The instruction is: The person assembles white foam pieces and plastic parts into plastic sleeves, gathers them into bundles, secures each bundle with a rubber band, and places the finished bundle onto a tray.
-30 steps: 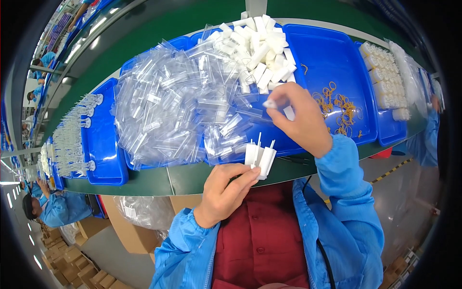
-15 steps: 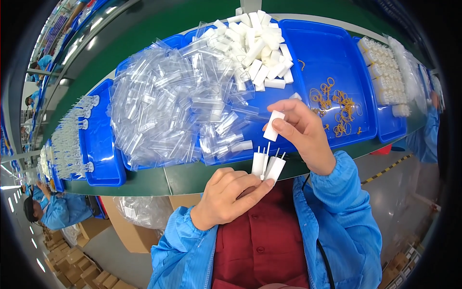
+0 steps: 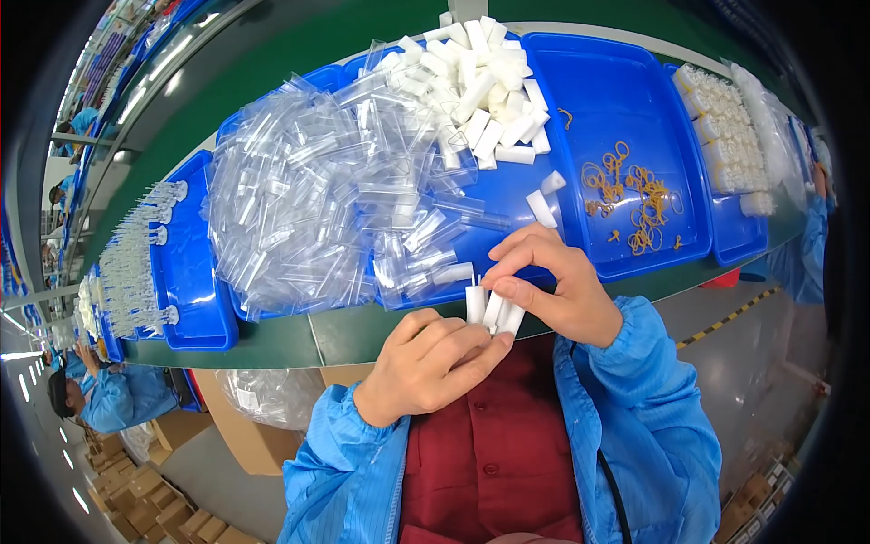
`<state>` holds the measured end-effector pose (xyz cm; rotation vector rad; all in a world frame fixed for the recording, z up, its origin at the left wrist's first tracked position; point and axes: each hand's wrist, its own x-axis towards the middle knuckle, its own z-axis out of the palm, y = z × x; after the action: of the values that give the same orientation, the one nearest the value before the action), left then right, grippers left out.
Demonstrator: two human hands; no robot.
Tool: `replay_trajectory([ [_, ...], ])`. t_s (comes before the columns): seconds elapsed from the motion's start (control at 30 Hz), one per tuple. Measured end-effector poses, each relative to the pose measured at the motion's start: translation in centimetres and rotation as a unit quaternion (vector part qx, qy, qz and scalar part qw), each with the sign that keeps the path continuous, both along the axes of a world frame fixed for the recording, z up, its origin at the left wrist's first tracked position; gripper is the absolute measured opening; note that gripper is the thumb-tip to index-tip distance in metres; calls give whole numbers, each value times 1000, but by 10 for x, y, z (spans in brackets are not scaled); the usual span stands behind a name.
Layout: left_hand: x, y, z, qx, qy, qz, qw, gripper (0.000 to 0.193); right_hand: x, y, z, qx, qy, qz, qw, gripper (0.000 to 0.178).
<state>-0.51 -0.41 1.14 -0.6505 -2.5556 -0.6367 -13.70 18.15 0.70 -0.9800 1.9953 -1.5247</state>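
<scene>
Just above the person's red shirt (image 3: pixel 487 435), both hands work close together near the edge of the green table (image 3: pixel 353 337). The left hand (image 3: pixel 433 363) is curled, and it grips a little group of white pieces (image 3: pixel 492 311) low down, between the thumb and the fingers. These pieces stand up side by side and lean out a bit, like a small fan. A thin stick (image 3: pixel 479 281) pokes up by the top of one of them. The right hand (image 3: pixel 555 288) comes from the other side, and its thumb and pointing finger pinch the tops of the same pieces. Its fingers hide some of them. Past the right hand, two loose white blocks (image 3: pixel 542 209) lie near each other. Farther back is a big heap of white blocks (image 3: pixel 485 91). To the left of that heap is a huge messy pile of clear plastic sleeves (image 3: pixel 304 199). On the right, a blue tray (image 3: pixel 589 77) has yellow-brown rubber bands (image 3: pixel 645 204) in it. White bundles (image 3: pixel 720 136) sit in rows beyond that tray. Far left, lots of thin, spiky pale things (image 3: pixel 136 258) stand beside another blue tray (image 3: pixel 201 272).
</scene>
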Motion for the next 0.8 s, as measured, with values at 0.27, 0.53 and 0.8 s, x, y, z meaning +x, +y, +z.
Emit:
replay_trajectory([
  [0.27, -3, -2, -5, -43, 52, 24, 997, 30, 7, -4, -5, -4, 129, -76, 989, 8],
  [0.53, -4, -6, -9, -14, 62, 3, 998, 32, 15, -3, -8, -61, 31, -34, 997, 7],
  [0.8, 0, 5, -15, 257, -37, 104, 960, 45, 21, -4, -13, -111, -69, -93, 987, 10],
])
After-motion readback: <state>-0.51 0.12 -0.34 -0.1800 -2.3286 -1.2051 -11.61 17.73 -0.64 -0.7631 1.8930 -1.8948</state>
